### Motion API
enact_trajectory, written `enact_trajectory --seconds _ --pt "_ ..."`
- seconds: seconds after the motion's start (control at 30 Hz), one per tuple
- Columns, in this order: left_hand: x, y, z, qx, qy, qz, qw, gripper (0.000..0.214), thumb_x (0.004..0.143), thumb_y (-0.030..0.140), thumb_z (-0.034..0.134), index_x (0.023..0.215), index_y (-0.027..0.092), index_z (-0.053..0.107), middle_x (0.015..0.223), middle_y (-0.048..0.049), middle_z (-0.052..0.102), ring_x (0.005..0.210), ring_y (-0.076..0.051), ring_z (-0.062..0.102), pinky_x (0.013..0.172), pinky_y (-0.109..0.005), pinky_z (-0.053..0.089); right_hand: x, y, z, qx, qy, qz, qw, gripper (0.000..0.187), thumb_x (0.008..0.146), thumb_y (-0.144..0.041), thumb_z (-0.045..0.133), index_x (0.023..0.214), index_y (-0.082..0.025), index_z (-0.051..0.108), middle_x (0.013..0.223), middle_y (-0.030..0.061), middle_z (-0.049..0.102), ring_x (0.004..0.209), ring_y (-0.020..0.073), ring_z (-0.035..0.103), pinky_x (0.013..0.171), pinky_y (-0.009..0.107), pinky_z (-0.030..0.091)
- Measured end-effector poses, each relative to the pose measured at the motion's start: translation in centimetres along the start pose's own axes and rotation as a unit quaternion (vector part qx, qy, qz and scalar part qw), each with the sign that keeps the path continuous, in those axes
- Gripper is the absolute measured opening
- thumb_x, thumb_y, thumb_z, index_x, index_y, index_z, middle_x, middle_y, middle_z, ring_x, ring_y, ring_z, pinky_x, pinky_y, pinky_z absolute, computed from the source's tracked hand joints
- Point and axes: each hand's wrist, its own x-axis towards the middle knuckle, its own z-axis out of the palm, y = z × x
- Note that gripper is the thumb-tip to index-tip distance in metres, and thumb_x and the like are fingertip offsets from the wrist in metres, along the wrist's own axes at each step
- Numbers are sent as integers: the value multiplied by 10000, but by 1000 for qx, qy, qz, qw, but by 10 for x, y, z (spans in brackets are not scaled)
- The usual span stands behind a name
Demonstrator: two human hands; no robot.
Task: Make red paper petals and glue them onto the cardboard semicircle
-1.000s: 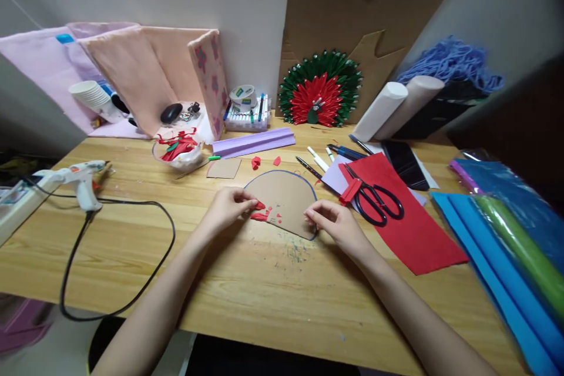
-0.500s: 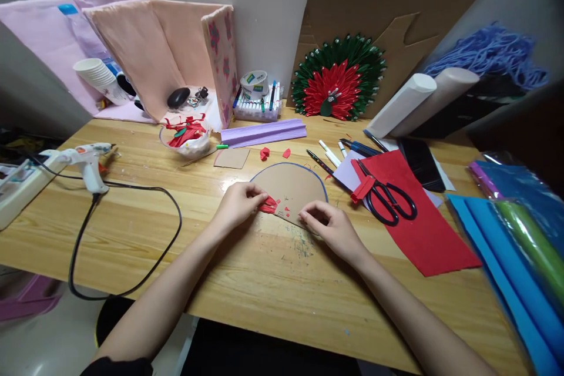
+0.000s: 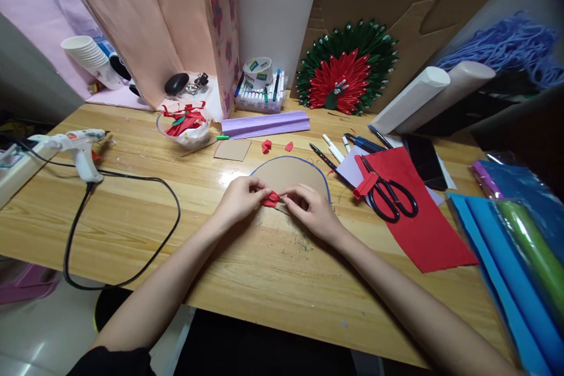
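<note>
Left hand [image 3: 240, 197]: grip clamped, thumb and fingers pinching the left end of the red piece.
Red piece [image 3: 269, 200]: at the lower left of the cardboard, about midway between the bench's left and right edges; its outline is partly hidden by fingers.
Right hand [image 3: 316, 214]: fingertips close together at the red piece's right end; whether they clamp it or only touch it, I cannot tell.
Cardboard [image 3: 291, 171]: blue-rimmed curve toward the bench [image 3: 247, 294]'s far edge, straight side toward the near edge.
Finger work: best done with light pinches, one end steadied by the left while the right smooths or shapes the other; a hard tug could well tear or crease so thin-looking a piece.
Cardboard care: keeping it flat beneath both wrists should help, as it looks likely to slide.
Bench, left edge: glue gun [image 3: 83, 150], its cord looping toward the near edge; sleeves are best kept clear.
Bench, right side: scissors [image 3: 392, 200] on a red sheet [image 3: 425, 241].
</note>
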Motion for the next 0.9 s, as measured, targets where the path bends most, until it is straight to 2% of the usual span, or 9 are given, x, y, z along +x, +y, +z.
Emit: enact_trajectory --seconds 0.3,0.6,0.77,0.9 --pt "-2 -1 2 71 28 22 997 195 758 312 580 770 164 706 732 -47 696 647 -152 577 592 -252 388 0 1 2 -24 -9 -17 1000 188 878 -238 500 945 -199 671 764 25 575 627 121 520 583 245 401" --pt "-4 -1 1 86 19 42 995 193 778 305 561 799 174 700 775 -43 699 669 -147 577 609 -250 390 -2 1 4 -67 -16 -37 997 183 874 -203 505 959 -201 667 791 28 579 648 121 532 604 244 400" --pt "-2 -3 -3 90 31 22 995 216 776 342 564 818 171 689 780 -43 697 681 -154 588 611 -251 394 -2 1 4 -75 -15 -43 996 181 880 -201 499 966 -200 658 817 35 587 690 129 552 627 242 408" --pt "0 -2 -12 122 53 -2 991 250 782 379 550 760 169 682 763 -42 693 677 -160 586 587 -253 374 -3 1 4 -78 -16 -55 995 181 884 -199 490 965 -196 652 846 47 598 732 141 563 654 248 421"
